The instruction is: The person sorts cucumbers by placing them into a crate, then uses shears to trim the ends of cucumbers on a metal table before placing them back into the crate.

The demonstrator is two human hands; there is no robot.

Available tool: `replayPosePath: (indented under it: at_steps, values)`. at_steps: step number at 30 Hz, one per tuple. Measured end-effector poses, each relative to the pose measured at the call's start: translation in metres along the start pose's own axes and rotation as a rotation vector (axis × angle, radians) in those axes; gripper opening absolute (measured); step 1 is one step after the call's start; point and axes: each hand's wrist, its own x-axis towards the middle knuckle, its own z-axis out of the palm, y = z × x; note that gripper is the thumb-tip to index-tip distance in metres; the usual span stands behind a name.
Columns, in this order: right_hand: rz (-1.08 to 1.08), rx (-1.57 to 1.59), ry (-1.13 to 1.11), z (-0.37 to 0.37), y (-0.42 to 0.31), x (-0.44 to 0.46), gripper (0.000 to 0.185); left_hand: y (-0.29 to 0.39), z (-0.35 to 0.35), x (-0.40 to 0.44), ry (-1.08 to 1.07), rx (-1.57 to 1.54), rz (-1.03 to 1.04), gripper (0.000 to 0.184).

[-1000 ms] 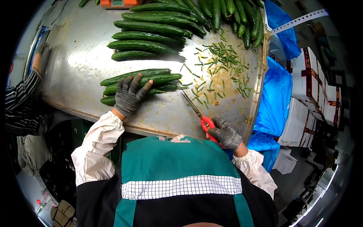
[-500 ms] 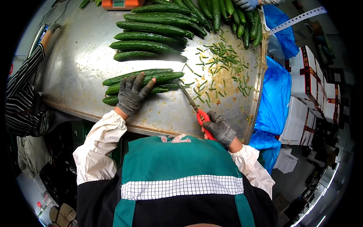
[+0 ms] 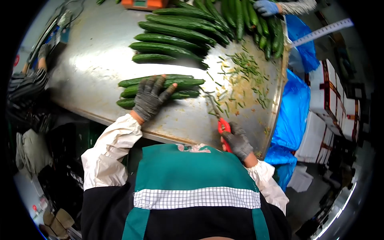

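Note:
My left hand point(image 3: 150, 98), in a grey knit glove with bare fingertips, lies across a small group of cucumbers point(image 3: 186, 82), its fingers stretched out and apart. Those cucumbers lie side by side, partly covered by the hand, their stem ends to the right. Gripped in my gloved right hand point(image 3: 239, 142) are red-handled shears point(image 3: 224, 127). Their narrow metal blades are blurred and point up-left, a short way right of the stem ends. Cut green stems point(image 3: 246, 64) are scattered beyond the blades on the metal table point(image 3: 96, 76).
A row of cucumbers point(image 3: 172, 35) and a larger pile lie farther back, by an orange scale point(image 3: 146, 4). Another person's blue-gloved hand point(image 3: 266, 7) touches the pile. Blue plastic bags point(image 3: 294, 112) hang at the right edge, beside white boxes point(image 3: 322, 90). Someone in striped clothing point(image 3: 26, 88) stands left.
The shears have moved slightly away from the cucumbers' stem ends, toward the lower right. My left hand keeps its place on the cucumbers. The whole view has shifted a little.

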Motion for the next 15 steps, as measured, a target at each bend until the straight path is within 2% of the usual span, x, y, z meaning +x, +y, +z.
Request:
replayPosePath:
  at_steps: [1, 2, 3, 5, 6, 7, 8, 9, 11, 12, 15]
  values:
    - [-0.106, -0.113, 0.034, -0.003, 0.012, 0.01, 0.023, 0.007, 0.003, 0.003, -0.036, 0.084, 0.042, 0.053]
    - [-0.102, -0.005, 0.015, -0.008, 0.014, 0.005, 0.024, 0.006, -0.002, 0.002, -0.089, 0.086, 0.056, 0.06]
    - [-0.096, 0.105, -0.003, -0.012, 0.017, 0.0, 0.025, 0.008, 0.001, -0.001, -0.061, -0.225, 0.0, 0.065]
    - [-0.1, 0.292, -0.054, -0.018, 0.011, -0.011, 0.027, 0.01, 0.003, -0.001, 0.09, -0.244, -0.006, 0.072]
    - [-0.141, 0.353, -0.091, -0.023, 0.028, -0.002, 0.029, 0.009, 0.01, 0.0, 0.169, -0.126, -0.005, 0.076]
    - [-0.18, 0.414, -0.13, -0.029, 0.048, 0.009, 0.031, 0.008, 0.018, -0.006, 0.175, -0.205, -0.012, 0.079]
    - [-0.32, 0.359, -0.115, -0.032, 0.045, 0.011, 0.033, 0.006, 0.014, -0.006, 0.136, 0.094, 0.0, 0.084]
    - [-0.329, 0.338, -0.11, -0.032, 0.04, 0.011, 0.033, 0.007, 0.015, -0.005, 0.12, -0.057, -0.03, 0.085]
    - [-0.404, 0.059, 0.122, -0.026, 0.044, 0.01, 0.037, 0.015, 0.015, -0.001, 0.08, -0.187, -0.062, 0.088]
    - [-0.413, -0.081, 0.207, -0.027, 0.047, 0.007, 0.037, 0.02, 0.015, 0.001, 0.032, -0.171, -0.091, 0.088]
    - [-0.494, -0.561, 0.26, -0.022, 0.034, -0.003, 0.036, 0.028, 0.018, 0.009, -0.097, -0.076, -0.176, 0.09]
